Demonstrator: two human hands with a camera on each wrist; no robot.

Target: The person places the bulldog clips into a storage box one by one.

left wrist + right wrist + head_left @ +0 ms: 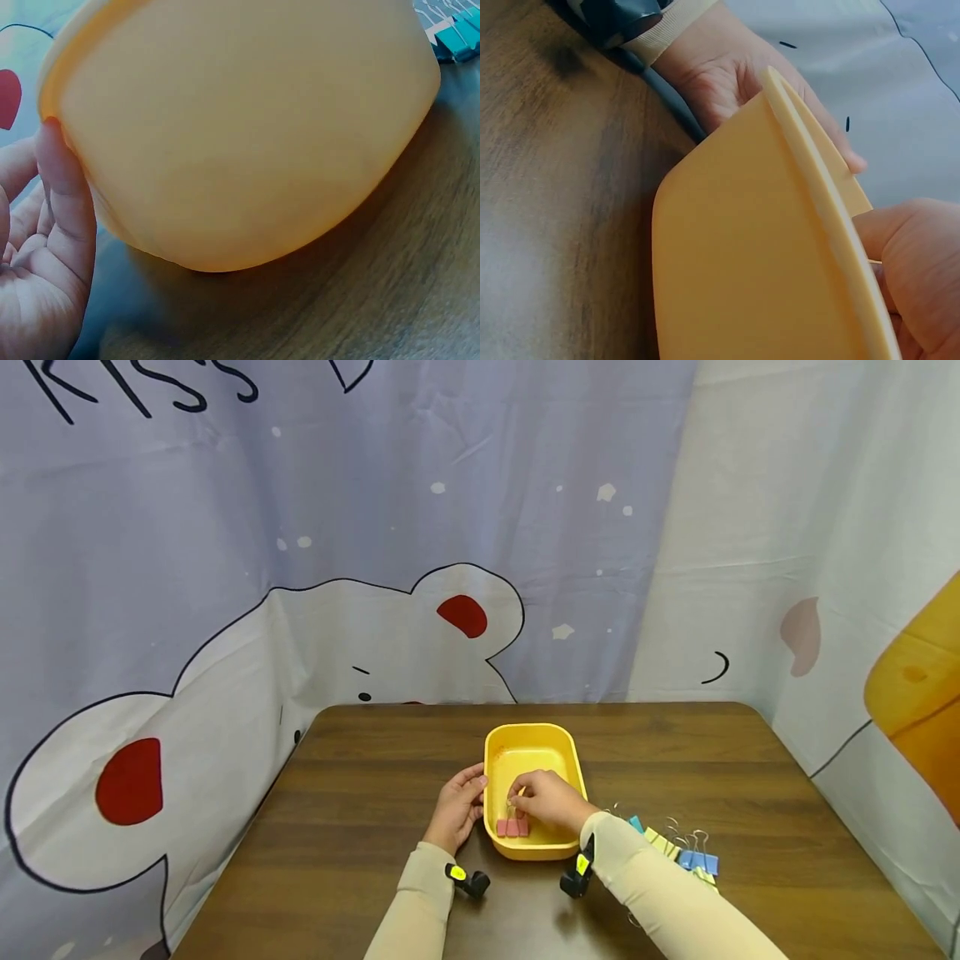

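Pink clips (513, 827), near tray edge (517, 849), room beyond

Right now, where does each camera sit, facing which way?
Head: worn there, facing forward and down at the yellow tray; left hand, right hand and sleeves show.
Left wrist: worn there, facing the tray's outer wall; left hand shows.
Right wrist: worn there, facing the tray's outer wall; both hands and left cuff show.
Wrist views share tray and tabletop.

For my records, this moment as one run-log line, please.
left hand: touches yellow rectangular plastic box; right hand: pinches at pink binder clips inside; brown wooden table: blue clips, yellow clips
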